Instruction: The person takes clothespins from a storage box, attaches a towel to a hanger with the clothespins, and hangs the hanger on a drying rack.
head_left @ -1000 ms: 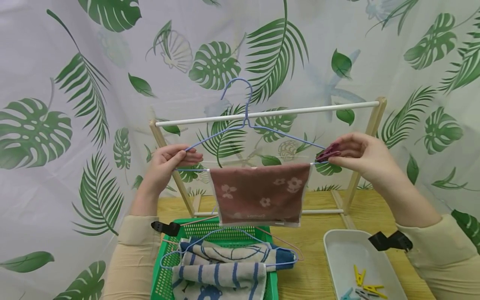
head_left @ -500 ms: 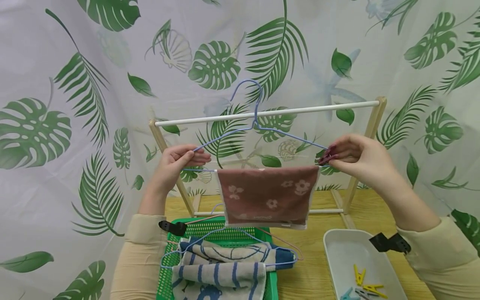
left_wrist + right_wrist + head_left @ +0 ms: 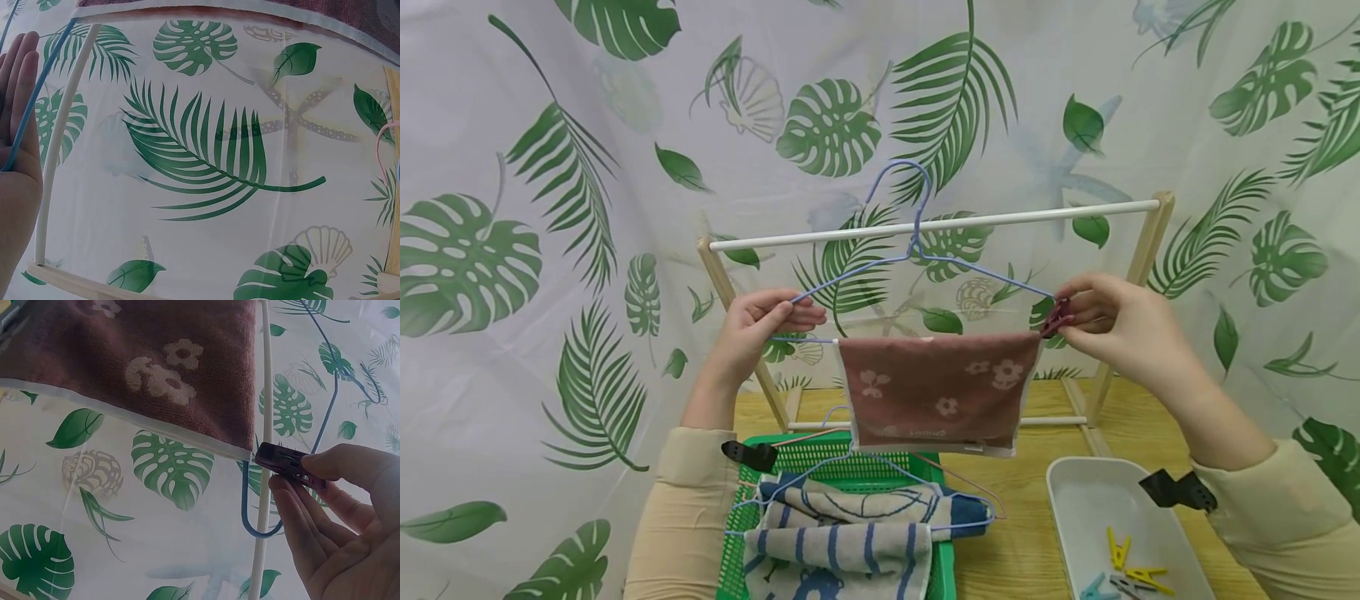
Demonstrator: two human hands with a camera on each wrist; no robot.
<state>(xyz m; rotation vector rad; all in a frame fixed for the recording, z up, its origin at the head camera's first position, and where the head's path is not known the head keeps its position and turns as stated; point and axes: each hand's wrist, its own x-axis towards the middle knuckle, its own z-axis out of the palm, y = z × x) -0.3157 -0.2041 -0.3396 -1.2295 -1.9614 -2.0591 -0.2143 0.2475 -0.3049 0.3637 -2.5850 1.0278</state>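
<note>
A small brownish-pink towel [image 3: 940, 392] with pale flowers is draped over the bottom bar of a blue wire hanger [image 3: 916, 242], held up before the rack. At the hanger's left end my left hand [image 3: 737, 337] pinches the wire between thumb and fingers. My right hand [image 3: 1123, 321] pinches a dark red clothespin [image 3: 290, 464] by the hanger's right end. The clothespin's tip is close by the towel's upper right corner; whether it bites on the cloth I cannot tell. In the left wrist view, the hanger wire crosses the left palm.
Behind the hanger stands a drying rack with a white rail [image 3: 1000, 221] and wooden legs. Below, a green basket [image 3: 946, 550] holds a striped towel [image 3: 842, 546] and more hangers. A white tray [image 3: 1067, 492] with yellow and blue clothespins lies at right.
The hanger and towel have shifted right with my left hand. My right hand has barely moved, and its clothespin has turned from lying nearly level to steeper, nearer the towel's corner.
</note>
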